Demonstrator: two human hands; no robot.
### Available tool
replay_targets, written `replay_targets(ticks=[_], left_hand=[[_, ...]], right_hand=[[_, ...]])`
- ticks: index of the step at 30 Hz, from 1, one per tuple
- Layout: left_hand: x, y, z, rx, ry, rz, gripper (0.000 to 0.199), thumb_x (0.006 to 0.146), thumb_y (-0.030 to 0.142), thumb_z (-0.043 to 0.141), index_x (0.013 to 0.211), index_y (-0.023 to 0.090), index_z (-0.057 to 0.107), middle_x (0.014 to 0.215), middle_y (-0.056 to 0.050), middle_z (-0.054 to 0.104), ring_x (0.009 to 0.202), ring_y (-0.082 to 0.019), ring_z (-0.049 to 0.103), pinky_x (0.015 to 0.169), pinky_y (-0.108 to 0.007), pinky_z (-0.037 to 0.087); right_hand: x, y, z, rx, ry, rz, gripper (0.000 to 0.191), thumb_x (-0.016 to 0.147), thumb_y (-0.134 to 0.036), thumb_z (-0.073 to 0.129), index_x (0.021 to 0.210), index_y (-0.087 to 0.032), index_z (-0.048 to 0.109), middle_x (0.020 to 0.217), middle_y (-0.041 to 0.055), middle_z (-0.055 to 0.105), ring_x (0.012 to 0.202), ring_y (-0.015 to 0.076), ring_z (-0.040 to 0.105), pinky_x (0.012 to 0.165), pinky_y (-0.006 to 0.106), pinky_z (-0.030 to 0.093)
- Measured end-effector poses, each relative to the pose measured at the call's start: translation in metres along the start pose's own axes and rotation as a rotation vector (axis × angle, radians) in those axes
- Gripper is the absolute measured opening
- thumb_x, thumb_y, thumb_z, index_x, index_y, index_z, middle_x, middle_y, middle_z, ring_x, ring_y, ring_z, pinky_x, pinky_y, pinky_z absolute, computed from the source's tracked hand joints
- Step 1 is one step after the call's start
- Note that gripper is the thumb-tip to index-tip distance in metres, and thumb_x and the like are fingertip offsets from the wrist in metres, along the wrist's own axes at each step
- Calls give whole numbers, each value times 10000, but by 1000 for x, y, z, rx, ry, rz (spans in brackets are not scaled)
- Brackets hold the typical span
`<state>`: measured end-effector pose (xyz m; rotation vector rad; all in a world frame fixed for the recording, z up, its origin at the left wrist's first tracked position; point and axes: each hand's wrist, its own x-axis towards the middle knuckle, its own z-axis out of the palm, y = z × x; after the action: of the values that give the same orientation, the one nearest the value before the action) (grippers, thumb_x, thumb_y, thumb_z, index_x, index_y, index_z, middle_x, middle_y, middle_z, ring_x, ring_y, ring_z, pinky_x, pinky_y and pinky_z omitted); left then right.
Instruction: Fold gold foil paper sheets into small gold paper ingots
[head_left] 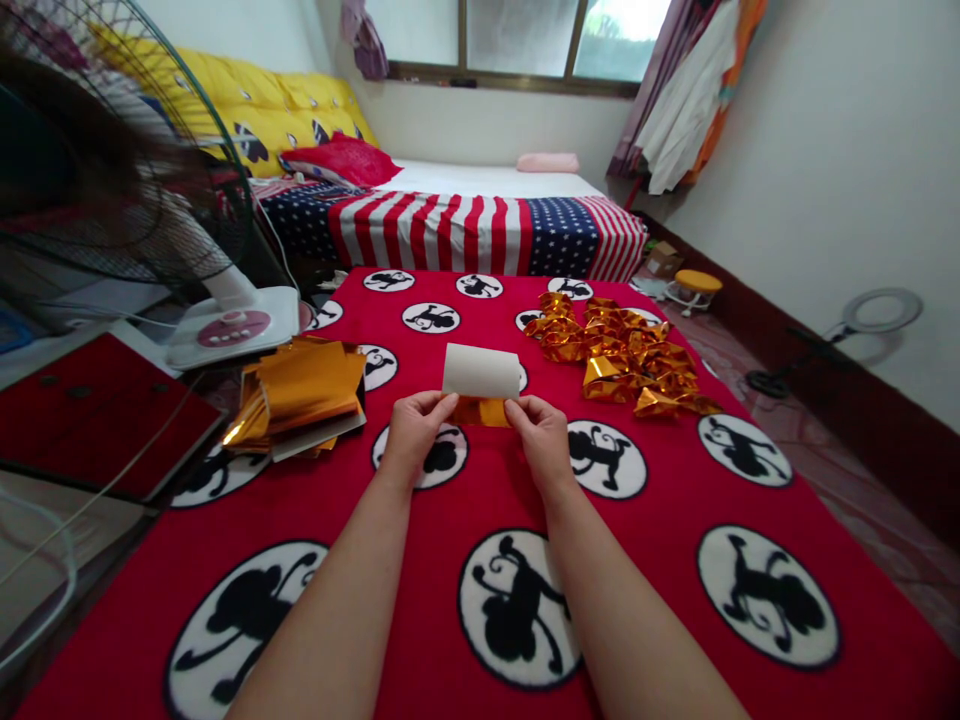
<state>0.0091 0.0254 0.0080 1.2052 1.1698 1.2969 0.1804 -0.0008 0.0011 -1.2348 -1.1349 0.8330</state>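
Note:
Between my two hands is a sheet of gold foil paper (pixel 480 370), its pale back showing above and a strip of shiny gold folded up along the near edge. My left hand (pixel 415 425) pinches the left end of that strip between thumb and fingers. At the right end, my right hand (pixel 541 432) pinches it the same way. A stack of flat gold foil sheets (pixel 304 390) lies to the left of my hands. Over on the right is a heap of folded gold foil pieces (pixel 619 350).
A red cloth with monkey prints (pixel 480 500) covers the surface under my hands. An electric fan (pixel 232 315) stands close on the left, beside a dark red panel (pixel 105 405). Beyond the cloth is a bed (pixel 465 225). A ring light (pixel 881 310) and a yellow stool (pixel 697 282) stand at right.

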Motion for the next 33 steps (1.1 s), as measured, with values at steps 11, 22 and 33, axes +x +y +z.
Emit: replay_targets(ticks=[11, 22, 33], left_hand=[[-8, -2, 6, 924, 143, 115, 158, 780, 375, 651, 799, 242, 734, 734, -28, 725, 703, -196, 657, 615, -277, 415], [-9, 2, 5, 1003, 67, 221, 59, 785, 291, 665, 797, 239, 687, 823, -11, 657, 782, -168, 607, 659, -256, 392], [-4, 2, -4, 953, -22, 151, 241, 878, 333, 514, 833, 201, 710, 803, -49, 664, 701, -173, 558, 586, -272, 320]], right_hand=[[-4, -12, 2, -943, 68, 13, 161, 811, -350, 621, 714, -227, 658, 701, -7, 669, 645, 160, 577, 562, 260, 272], [-12, -12, 19, -863, -8, -434, 290, 860, -82, 465, 1078, -161, 638, 1173, 109, 635, 1122, 241, 530, 1007, 388, 367], [-27, -14, 83, -460, -327, -200, 940, 922, -580, 455, 1550, -91, -45, 1583, 189, 217, 1456, 264, 250, 1164, 405, 255]])
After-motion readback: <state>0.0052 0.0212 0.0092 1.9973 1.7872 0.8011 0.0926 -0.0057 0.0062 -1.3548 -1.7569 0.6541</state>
